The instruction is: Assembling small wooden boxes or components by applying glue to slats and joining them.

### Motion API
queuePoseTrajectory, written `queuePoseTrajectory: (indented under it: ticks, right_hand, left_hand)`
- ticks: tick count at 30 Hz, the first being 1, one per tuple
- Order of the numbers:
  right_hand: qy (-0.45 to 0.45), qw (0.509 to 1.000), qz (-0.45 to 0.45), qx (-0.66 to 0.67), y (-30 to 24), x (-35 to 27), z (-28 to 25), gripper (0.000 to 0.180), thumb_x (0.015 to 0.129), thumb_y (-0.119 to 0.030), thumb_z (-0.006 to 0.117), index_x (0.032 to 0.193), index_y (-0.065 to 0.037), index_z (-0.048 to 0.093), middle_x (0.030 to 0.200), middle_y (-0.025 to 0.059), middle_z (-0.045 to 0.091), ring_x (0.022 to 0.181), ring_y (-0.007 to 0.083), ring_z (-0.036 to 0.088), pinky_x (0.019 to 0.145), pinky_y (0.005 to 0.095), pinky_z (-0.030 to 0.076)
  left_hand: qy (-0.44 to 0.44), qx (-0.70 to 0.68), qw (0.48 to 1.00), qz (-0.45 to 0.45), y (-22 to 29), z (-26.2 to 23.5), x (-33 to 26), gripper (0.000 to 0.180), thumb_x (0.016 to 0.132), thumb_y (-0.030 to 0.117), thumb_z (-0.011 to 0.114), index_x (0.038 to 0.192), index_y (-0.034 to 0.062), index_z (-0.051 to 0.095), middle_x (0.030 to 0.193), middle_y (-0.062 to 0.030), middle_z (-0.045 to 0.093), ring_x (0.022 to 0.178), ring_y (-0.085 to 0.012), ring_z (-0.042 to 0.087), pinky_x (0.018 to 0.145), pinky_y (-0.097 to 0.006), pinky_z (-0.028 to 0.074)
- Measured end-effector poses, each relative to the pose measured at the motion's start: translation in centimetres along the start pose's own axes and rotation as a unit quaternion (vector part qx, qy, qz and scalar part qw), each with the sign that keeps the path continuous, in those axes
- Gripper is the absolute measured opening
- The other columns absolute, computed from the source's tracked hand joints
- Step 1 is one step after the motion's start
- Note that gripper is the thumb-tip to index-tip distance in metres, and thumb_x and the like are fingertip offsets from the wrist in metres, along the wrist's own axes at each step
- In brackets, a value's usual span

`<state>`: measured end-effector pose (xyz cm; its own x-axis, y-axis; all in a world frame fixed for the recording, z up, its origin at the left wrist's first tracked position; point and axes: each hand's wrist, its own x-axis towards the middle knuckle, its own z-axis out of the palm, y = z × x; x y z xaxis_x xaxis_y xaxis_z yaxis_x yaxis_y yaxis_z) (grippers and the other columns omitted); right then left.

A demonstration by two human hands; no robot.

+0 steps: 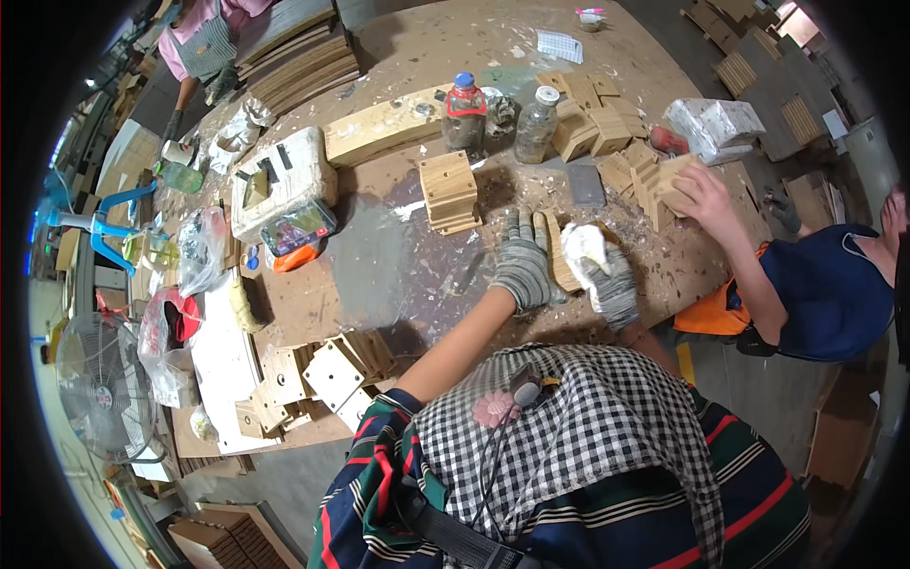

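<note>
My left hand point(524, 264), in a grey striped glove, lies flat with its fingers stretched out, against the left side of a small wooden plate point(559, 256) on the worktable. My right hand point(614, 287), also gloved, is closed on a white cloth point(584, 248) at the plate's right side. Part of the plate is hidden by the cloth and my fingers. Just beyond my left hand stands a neat stack of square wooden plates point(449, 192) with drilled holes. A dark grey flat pad point(586, 185) lies beyond the cloth.
A co-worker's hand point(700, 194) at right holds a wooden piece. Beyond stand a blue-capped bottle point(464, 114), a glass jar point(536, 128) and wooden blocks point(592, 119). Several holed plates point(334, 375) lie piled at near left; a white box point(284, 180) and a fan point(104, 389) are farther left.
</note>
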<state>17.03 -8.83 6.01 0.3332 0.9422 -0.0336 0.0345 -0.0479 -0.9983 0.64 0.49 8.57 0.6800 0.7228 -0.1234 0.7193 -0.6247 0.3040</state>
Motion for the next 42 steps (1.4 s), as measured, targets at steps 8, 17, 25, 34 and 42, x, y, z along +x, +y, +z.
queuePoseTrajectory:
  ticks: [8,17,25,34,42]
  right_hand:
    - [-0.031,0.999,-0.024,0.037,1.5,-0.6,2.2,0.052,0.081,-0.011,0.066,0.127,0.0,0.044,0.121,0.0098,0.053,0.109,0.0158,0.051,0.092,0.0283,0.044]
    - [0.007,0.995,0.039,0.087,0.4,-1.3,3.1,0.055,0.084,-0.007,0.062,0.133,0.0,0.038,0.129,0.0099,0.048,0.113,0.0167,0.049,0.096,0.0283,0.042]
    - [-0.017,0.974,-0.057,-0.217,0.0,-1.5,1.9,0.054,0.087,-0.01,0.059,0.135,0.0,0.036,0.131,0.0114,0.046,0.116,0.0181,0.047,0.098,0.0301,0.041]
    - [-0.014,0.951,-0.093,-0.293,5.2,-0.7,1.2,0.047,0.092,-0.022,0.05,0.13,0.003,0.041,0.129,0.0188,0.046,0.12,0.029,0.043,0.103,0.0364,0.032]
    - [-0.041,0.999,-0.015,0.021,3.0,-0.5,1.7,0.045,0.092,-0.013,0.053,0.133,0.001,0.041,0.129,0.0106,0.05,0.114,0.0172,0.052,0.095,0.0282,0.043]
  left_hand:
    - [-0.036,0.046,0.997,0.057,0.5,-1.5,-0.2,0.101,0.069,0.064,0.051,0.142,0.0003,0.025,0.147,-0.0307,0.013,0.136,-0.0489,0.005,0.112,-0.053,-0.001]
    - [-0.043,0.092,0.993,0.066,0.4,-1.9,-0.4,0.107,0.069,0.066,0.052,0.14,-0.0084,0.019,0.144,-0.0315,0.021,0.135,-0.0493,0.012,0.111,-0.054,0.004]
    - [-0.034,0.086,0.993,0.07,0.5,-1.1,0.2,0.103,0.069,0.068,0.051,0.141,-0.0007,0.027,0.146,-0.0308,0.015,0.136,-0.0489,0.008,0.111,-0.053,0.002]
    - [0.015,0.111,0.991,0.072,0.0,0.9,0.7,0.093,0.074,0.068,0.045,0.141,0.0047,0.03,0.147,-0.0297,0.015,0.136,-0.0493,0.008,0.11,-0.055,0.002]
    - [0.006,0.081,0.995,0.064,-0.1,0.1,0.2,0.106,0.068,0.065,0.054,0.138,-0.0083,0.026,0.145,-0.0309,0.018,0.135,-0.0487,0.011,0.112,-0.052,0.005]
